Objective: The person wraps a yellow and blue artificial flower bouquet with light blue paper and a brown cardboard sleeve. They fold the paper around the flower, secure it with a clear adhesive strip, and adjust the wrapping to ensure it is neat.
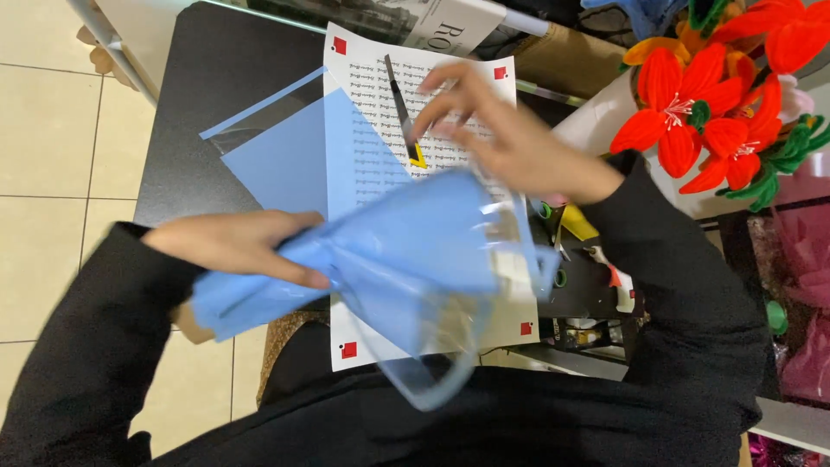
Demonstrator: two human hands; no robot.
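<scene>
Black table (199, 104), beige tiled floor (43, 156)

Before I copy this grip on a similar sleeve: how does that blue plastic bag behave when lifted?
Probably floppy: the blue plastic bag bunches where the left hand grips it and sags beyond. Likely light, since one hand carries it. The glossy clear part may be slippery.

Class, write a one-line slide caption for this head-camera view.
Left hand grips a blue plastic sleeve while the right hand reaches toward a craft knife.
</scene>
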